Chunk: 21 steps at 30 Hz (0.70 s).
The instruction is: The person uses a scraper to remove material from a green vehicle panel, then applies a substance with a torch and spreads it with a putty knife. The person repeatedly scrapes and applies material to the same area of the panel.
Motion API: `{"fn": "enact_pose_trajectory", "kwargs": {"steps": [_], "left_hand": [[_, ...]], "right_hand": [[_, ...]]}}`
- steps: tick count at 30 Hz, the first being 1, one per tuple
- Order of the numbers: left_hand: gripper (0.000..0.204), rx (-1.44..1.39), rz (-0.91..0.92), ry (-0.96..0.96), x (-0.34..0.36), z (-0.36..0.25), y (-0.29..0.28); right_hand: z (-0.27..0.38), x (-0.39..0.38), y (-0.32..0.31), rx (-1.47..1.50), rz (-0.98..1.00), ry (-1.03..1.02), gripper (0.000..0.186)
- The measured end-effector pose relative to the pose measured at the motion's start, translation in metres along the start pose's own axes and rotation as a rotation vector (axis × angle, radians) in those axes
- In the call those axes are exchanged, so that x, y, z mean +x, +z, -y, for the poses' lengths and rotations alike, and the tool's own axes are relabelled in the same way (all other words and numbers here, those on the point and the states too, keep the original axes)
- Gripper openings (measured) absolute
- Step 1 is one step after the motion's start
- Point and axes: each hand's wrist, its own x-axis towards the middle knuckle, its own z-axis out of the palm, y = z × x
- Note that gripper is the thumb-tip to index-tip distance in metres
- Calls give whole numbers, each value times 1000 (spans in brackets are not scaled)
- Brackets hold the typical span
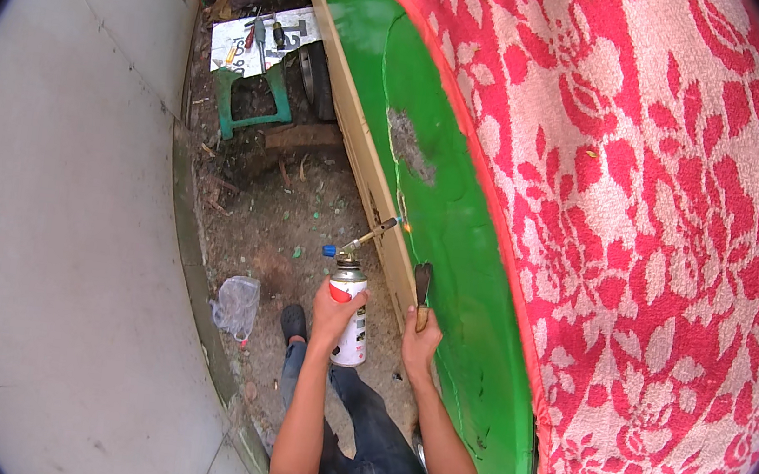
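Note:
Wrapped round a white gas canister [352, 339] is my left hand [331, 314]. A brass blowtorch head [370, 236] with a blue knob tops the canister, and a small orange flame shows at its nozzle, close to the green painted panel [455, 232]. My right hand [422, 339] grips a scraper [422, 287] by its wooden handle, the dark blade pointing away from me against the green surface. Along the panel runs a raised, cracked paint edge, with a rough grey bare patch [410, 147] farther off.
A red and pink floral towel [624, 227] covers the panel's right side. A beige strip [364, 165] edges it on the left. Beyond are a green stool [264, 102], tools on a white plate [249, 49] and a tyre [316, 80]. A plastic bag [237, 307] lies by the pale wall [74, 202].

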Motion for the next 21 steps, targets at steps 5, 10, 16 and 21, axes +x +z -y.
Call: {"fn": "enact_pose_trajectory", "kwargs": {"steps": [5, 10, 16, 21], "left_hand": [[38, 14, -6, 24, 8, -3, -1], [38, 19, -13, 16, 17, -2, 1], [37, 3, -16, 1, 22, -3, 4], [37, -9, 3, -8, 26, -9, 3]], "right_hand": [[1, 1, 1, -9, -6, -7, 25], [10, 3, 2, 25, 34, 72, 28], [9, 5, 8, 28, -16, -8, 29], [11, 8, 12, 19, -30, -4, 29]]}}
